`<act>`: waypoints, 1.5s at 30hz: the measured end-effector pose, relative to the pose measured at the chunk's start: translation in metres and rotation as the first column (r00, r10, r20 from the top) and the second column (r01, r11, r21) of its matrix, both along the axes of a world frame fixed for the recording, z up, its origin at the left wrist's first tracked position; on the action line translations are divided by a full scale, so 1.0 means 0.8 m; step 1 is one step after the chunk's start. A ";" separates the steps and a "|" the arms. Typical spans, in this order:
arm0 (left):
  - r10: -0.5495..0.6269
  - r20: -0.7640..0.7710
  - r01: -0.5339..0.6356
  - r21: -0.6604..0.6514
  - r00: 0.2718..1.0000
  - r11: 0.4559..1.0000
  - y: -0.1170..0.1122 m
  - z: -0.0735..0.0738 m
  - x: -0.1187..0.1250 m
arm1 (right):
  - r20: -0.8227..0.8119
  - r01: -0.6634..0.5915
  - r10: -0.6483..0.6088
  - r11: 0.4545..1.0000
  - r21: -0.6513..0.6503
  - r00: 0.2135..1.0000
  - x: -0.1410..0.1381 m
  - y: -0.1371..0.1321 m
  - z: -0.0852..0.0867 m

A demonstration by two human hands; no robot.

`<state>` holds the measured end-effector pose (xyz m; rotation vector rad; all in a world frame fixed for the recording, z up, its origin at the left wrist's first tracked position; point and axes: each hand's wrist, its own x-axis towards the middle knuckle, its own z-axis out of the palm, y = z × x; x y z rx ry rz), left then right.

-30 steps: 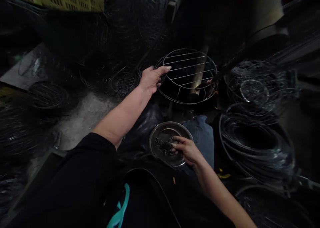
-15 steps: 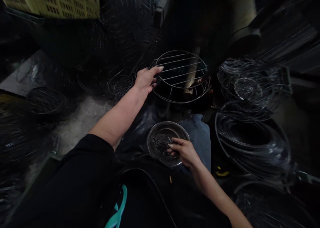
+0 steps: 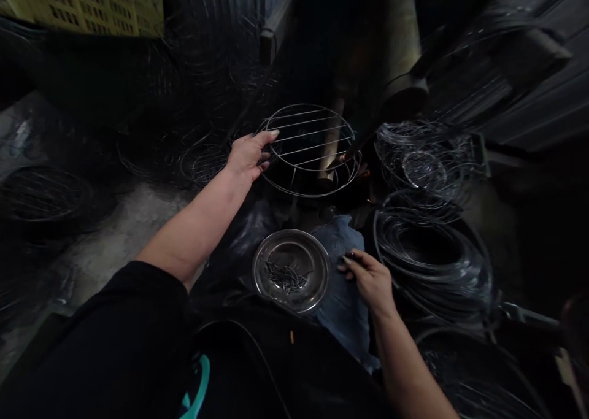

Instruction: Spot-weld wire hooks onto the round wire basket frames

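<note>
Head view, only one there is.

Change: right hand is out of the metal dish. Half a second ago its fingertips were in the pile of small wire pieces; now the hand sits just right of the dish rim, over the blue cloth. Fingers are curled together, thumb pressed to the forefinger, pinched on something small and dark. Probably one of the wire pieces, but too dim to confirm. So the pick looks done and the piece is clear of the dish.

Left hand hasn't let go: same grip as a second ago, fingers over the near-left rim of the round wire rack, thumb under, clamped on the top ring. Rack stands upright on its lower ring, straight cross wires on top, centre of frame beyond the dish. It reads as being held steady.

Dish: still holds a scatter of wire pieces, so plenty of stock left.

Surroundings: big coils of dark wire right of the right hand, near it but not touching. More finished-looking racks left of the left hand, on the floor. Yellow crate top left. Teal strap at the bottom edge against the black clothing.

Camera has swung right since earlier frames; the rack itself hasn't moved relative to the left hand.
</note>
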<state>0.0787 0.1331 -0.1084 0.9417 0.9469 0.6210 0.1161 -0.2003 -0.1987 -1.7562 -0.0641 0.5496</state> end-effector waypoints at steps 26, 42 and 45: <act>-0.017 0.083 0.015 0.017 0.996 1.000 -0.003 0.006 0.011 | 0.233 -0.221 0.195 0.971 0.092 0.953 0.051 0.114 0.099; -0.064 0.167 0.060 0.028 0.984 0.998 -0.014 -0.001 0.029 | 0.217 0.093 -0.177 0.933 0.349 0.960 0.029 0.179 0.069; -0.063 0.172 0.062 0.014 0.983 0.998 -0.010 -0.002 0.033 | 0.219 0.110 -0.203 0.921 0.374 0.954 0.030 0.181 0.063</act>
